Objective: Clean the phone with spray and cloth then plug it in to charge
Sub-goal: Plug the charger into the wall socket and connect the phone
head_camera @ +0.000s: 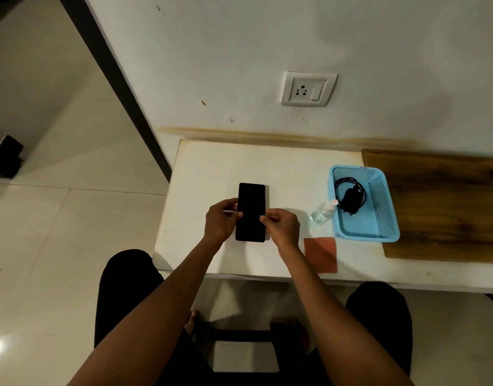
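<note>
A black phone (251,201) lies screen up on the white table (212,165). My left hand (221,220) grips its left edge with thumb and curled fingers. My right hand (281,224) pinches its right edge. A clear spray bottle (322,213) lies on its side right of the phone, against the blue basket (379,235). A black charger with coiled cable (351,197) sits inside the basket. A reddish cloth (322,257) lies flat near the table's front edge. A white wall socket with a switch (308,89) is on the wall above the table.
A wooden board (445,207) covers the table's right part, partly under the basket. My knees in dark trousers show below the table's front edge. Tiled floor extends to the left, past a dark door frame (114,79).
</note>
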